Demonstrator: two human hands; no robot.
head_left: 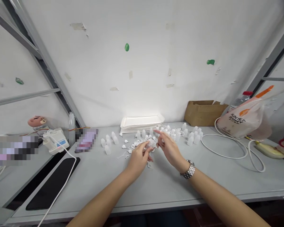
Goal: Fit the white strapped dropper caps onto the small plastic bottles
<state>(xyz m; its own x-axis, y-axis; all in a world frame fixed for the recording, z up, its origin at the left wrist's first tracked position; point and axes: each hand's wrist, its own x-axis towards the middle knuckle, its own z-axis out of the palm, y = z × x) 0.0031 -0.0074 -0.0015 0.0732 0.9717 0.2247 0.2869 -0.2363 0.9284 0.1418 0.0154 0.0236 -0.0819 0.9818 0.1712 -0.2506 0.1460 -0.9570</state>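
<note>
Near the middle of the grey table (170, 186), my left hand (139, 157) holds a small translucent bottle (151, 144) between thumb and fingers. My right hand (169, 147) is just right of it, index finger raised, the other fingers bent close to the bottle; whether it pinches anything is too small to tell. Small white caps and rings (135, 144) lie piled behind and left of my hands. One white ring (149, 165) lies in front of them. Translucent bottles stand upright in a left group (107, 149) and a right group (190, 140), with more behind my right hand.
Stacked white trays (142, 122) lie against the wall. A cardboard box (202, 114), plastic bag (241, 119) and looped white cable (221, 157) are at the right. A phone (86, 141), black pad (53, 184) and power strip (55, 141) lie at the left.
</note>
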